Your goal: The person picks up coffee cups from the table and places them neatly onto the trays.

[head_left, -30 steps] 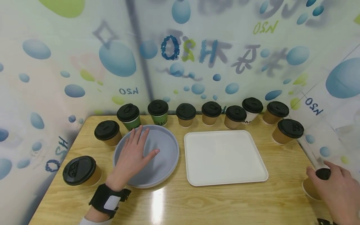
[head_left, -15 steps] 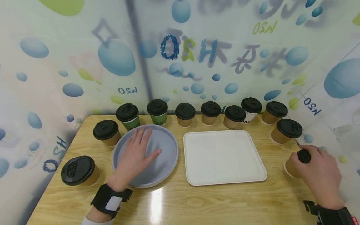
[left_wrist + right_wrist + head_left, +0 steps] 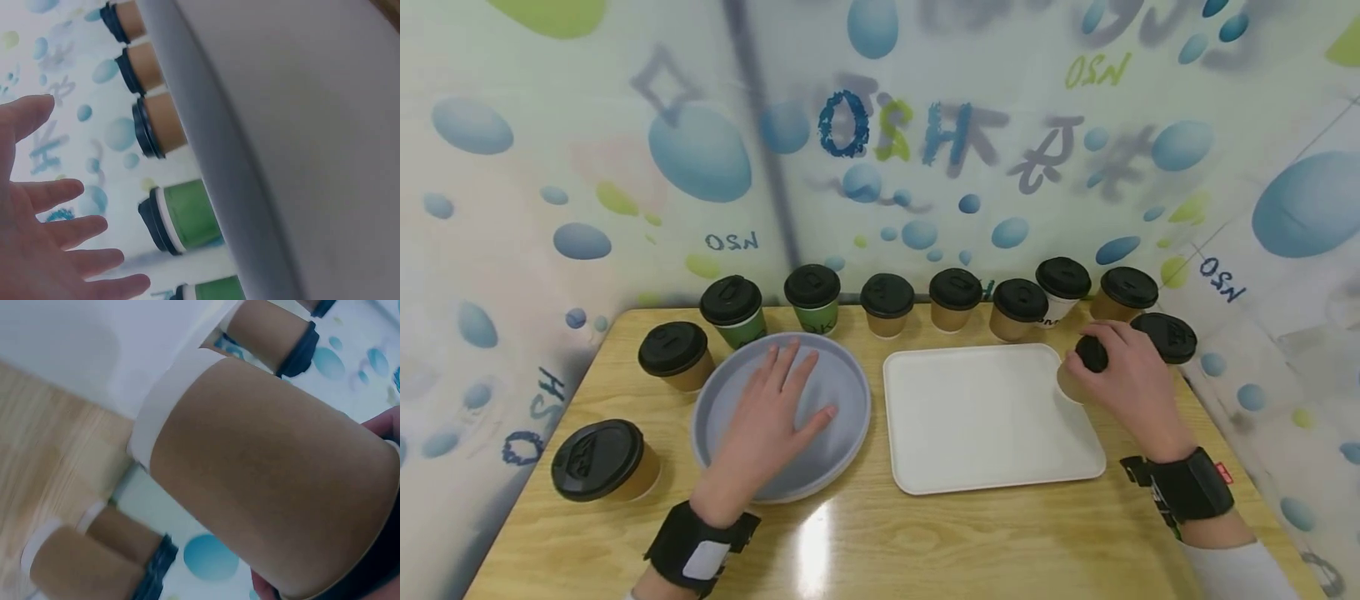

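Note:
My right hand (image 3: 1135, 387) grips a brown paper coffee cup (image 3: 1070, 382) by its black lid, fingers curled round the rim. The cup's brown side and white base band fill much of the right wrist view, where fingertips show at the lid edge. In the head view it overlaps the right edge of the white rectangular tray (image 3: 985, 417). My left hand (image 3: 767, 421), fingers spread and straight, is over the round blue-grey plate (image 3: 846, 396). In the left wrist view the plate's rim (image 3: 231, 150) stands to the right of the fingers, which hold nothing.
Several lidded cups line the table's back edge: two green cups (image 3: 817, 317), a white cup (image 3: 1057, 310) and brown ones such as a brown cup (image 3: 887, 323). At left stands a large brown cup (image 3: 642, 475). Behind the right hand is a black-lidded cup (image 3: 1167, 337). Patterned wall sheets (image 3: 925, 200) enclose the table.
My right hand has carried the brown cup from the table's right edge leftward and away from me to the tray's right edge. My left hand stays over the plate.

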### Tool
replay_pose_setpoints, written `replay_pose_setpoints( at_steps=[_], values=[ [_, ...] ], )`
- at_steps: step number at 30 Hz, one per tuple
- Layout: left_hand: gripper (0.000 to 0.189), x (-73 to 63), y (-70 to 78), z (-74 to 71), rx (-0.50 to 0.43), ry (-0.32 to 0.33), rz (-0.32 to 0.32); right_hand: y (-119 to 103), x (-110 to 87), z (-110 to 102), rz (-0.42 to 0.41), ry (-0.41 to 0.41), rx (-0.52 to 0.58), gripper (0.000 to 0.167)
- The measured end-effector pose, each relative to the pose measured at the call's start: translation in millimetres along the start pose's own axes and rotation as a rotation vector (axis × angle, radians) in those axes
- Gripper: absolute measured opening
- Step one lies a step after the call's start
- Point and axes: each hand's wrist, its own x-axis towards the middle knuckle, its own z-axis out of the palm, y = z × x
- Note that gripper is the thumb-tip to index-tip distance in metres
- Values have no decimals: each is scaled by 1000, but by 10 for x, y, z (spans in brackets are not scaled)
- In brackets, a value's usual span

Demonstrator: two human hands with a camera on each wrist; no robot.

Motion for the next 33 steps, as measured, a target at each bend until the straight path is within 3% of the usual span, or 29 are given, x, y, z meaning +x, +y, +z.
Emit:
replay_pose_setpoints(
  at_steps=[5, 10, 14, 23, 29, 33],
  values=[
    [72, -4, 114, 45, 2, 1, 34, -16, 211, 198, -17, -76, 31, 39],
    [68, -23, 217, 82, 9, -11, 62, 18, 361, 356, 23, -177, 49, 45],
    [66, -41, 378, 104, 13, -35, 107, 42, 424, 452, 19, -221, 51, 45],
    [56, -65, 773, 255, 31, -119, 299, 58, 442, 508, -4, -206, 33, 51],
    [44, -91, 975, 432, 41, -238, 398, 99, 391, 484, -5, -161, 61, 74],
    [32, -136, 1036, 497, 52, -315, 410, 154, 282, 422, 27, -142, 115, 89]
  ],
)
